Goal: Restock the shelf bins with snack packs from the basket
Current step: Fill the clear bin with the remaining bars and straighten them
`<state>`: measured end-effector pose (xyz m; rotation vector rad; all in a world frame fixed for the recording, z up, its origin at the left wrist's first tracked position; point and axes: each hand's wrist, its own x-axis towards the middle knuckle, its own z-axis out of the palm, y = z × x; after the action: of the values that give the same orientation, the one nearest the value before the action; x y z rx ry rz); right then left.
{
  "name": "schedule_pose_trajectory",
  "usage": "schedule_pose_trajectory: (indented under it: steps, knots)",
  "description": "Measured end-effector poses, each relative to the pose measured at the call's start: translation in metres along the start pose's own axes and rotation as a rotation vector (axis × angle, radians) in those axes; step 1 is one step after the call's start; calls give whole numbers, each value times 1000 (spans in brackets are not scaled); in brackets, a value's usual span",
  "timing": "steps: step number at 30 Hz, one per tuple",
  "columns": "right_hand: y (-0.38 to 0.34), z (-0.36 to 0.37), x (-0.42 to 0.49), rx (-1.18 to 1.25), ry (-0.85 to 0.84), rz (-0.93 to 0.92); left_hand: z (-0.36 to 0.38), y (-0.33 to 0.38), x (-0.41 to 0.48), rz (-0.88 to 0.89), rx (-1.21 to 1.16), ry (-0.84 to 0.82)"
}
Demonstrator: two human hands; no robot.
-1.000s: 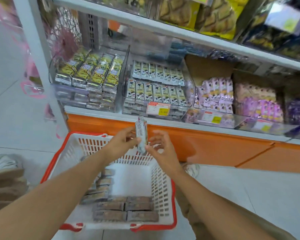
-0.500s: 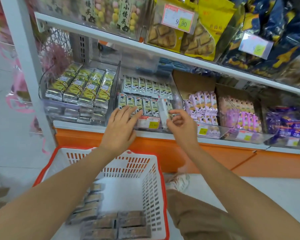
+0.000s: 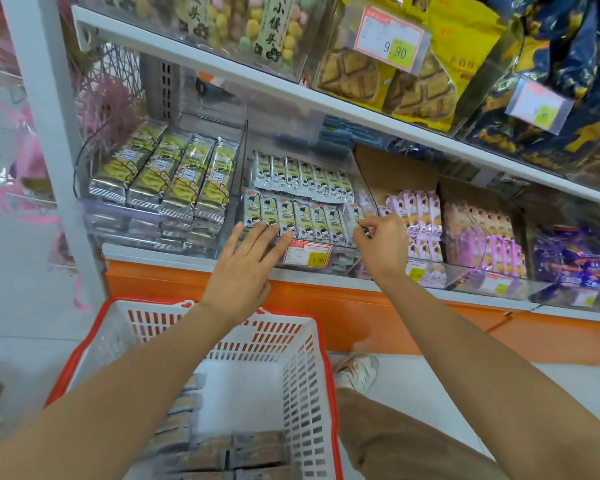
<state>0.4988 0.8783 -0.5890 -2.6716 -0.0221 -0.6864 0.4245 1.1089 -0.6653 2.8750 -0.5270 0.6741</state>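
Note:
A clear shelf bin [image 3: 340, 263] holds two rows of small white-and-green snack packs [image 3: 302, 216]. My right hand [image 3: 381, 244] pinches the lower end of one pack [image 3: 353, 213] standing at the right end of the front row. My left hand [image 3: 246, 268] is spread flat, its fingertips touching the front row's left packs at the bin's front wall. Below stands the white basket with a red rim [image 3: 326, 358], and several brown packs [image 3: 222, 452] lie along its bottom and left side.
A neighbouring clear bin of yellow-green packs [image 3: 167, 171] sits to the left, with purple packs [image 3: 420, 216] in bins to the right. The upper shelf [image 3: 326, 102] overhangs the bins. A white upright [image 3: 45, 133] bounds the left. My shoe [image 3: 359, 370] is beside the basket.
Both hands rose from above the basket to the bin. The right hand carried the pack into the front row's right end; the left hand let go and now touches the front row.

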Motion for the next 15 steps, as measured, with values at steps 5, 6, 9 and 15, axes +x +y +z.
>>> schedule_pose_trajectory:
  steps: [5, 6, 9, 15]
  knots:
    - [5, 1, 0, -17, -35, 7, -3, 0, 0, 9, 6, 5]
    - [5, 0, -1, 1, -40, 18, -4, 1, 1, 9, 2, 7]
    - [-4, -8, -17, 169, -25, -9, -9, 1, -2, 17, 22, 27]
    - [-40, -6, -80, 562, -263, -208, -6, -14, -40, 2, 100, 89]
